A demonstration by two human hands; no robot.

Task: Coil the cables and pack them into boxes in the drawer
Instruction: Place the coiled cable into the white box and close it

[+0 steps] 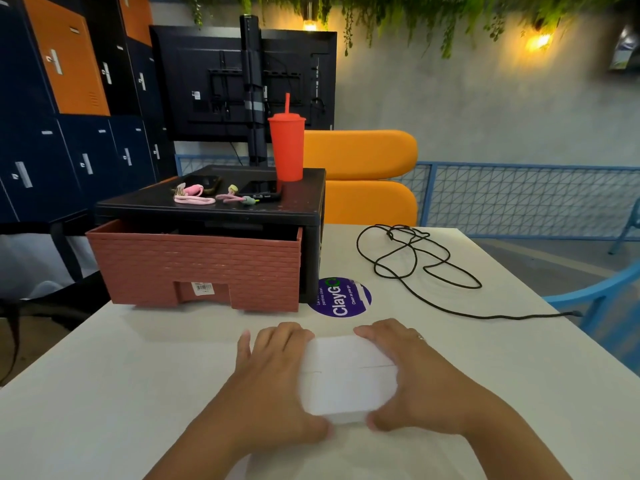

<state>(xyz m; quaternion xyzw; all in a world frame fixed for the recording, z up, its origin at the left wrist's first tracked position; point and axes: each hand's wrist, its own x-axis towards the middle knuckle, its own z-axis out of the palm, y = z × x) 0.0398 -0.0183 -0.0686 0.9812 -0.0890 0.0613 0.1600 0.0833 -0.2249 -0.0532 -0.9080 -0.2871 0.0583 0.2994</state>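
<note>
A small white box (348,375) lies on the white table near me. My left hand (273,372) grips its left side and my right hand (419,375) grips its right side, thumbs at the near edge. A long black cable (412,268) sprawls loose on the table to the right. The brick-red drawer (201,268) stands slightly pulled out of its black cabinet (214,209). On the cabinet top lie a coiled pink cable (192,196) and a second pink cable (237,197) with a green end.
A red tumbler (287,147) with a straw and two dark phones (259,190) stand on the cabinet top. A purple round sticker (341,297) is on the table. An orange seat sits behind, a blue chair (609,306) at the right edge, lockers at left.
</note>
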